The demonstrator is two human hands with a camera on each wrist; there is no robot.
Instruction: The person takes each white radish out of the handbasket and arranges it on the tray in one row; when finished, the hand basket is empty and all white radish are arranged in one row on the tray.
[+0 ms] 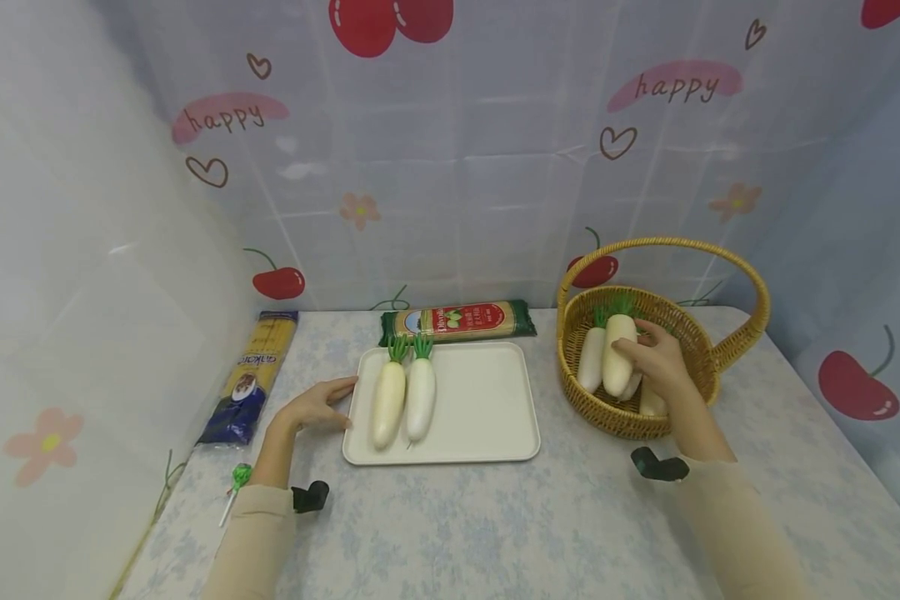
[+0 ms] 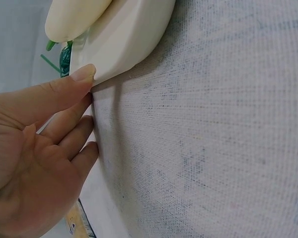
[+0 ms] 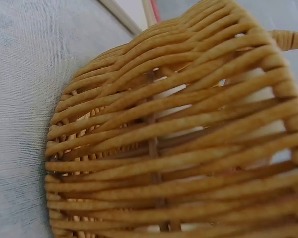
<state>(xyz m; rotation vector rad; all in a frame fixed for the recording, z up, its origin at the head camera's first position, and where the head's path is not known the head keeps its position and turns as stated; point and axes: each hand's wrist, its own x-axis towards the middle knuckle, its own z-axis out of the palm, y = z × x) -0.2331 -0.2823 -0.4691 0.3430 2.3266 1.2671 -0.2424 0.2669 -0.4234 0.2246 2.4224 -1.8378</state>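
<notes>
My right hand point(image 1: 658, 357) reaches into the wicker basket point(image 1: 622, 427) and grips a white radish point(image 1: 617, 367) with green leaves, held over other radishes. In the right wrist view the woven basket side point(image 3: 179, 148) hides that hand. On the left, my left hand point(image 1: 318, 406) rests its fingertips along the left edge of the cream tray point(image 1: 480, 408). Its thumb point(image 2: 82, 74) lies right at the tray rim in the left wrist view. Two radishes lie side by side on the tray, a creamy one point(image 1: 388, 404) and a whiter one point(image 1: 421, 400), leaves toward the back.
A green-ended pasta pack point(image 1: 457, 322) lies behind the tray. To the left are a blue and yellow pasta pack point(image 1: 251, 379) and a green lollipop point(image 1: 237, 485). The basket's tall handle point(image 1: 667, 243) arches over it. A printed curtain point(image 1: 465, 183) stands behind the table.
</notes>
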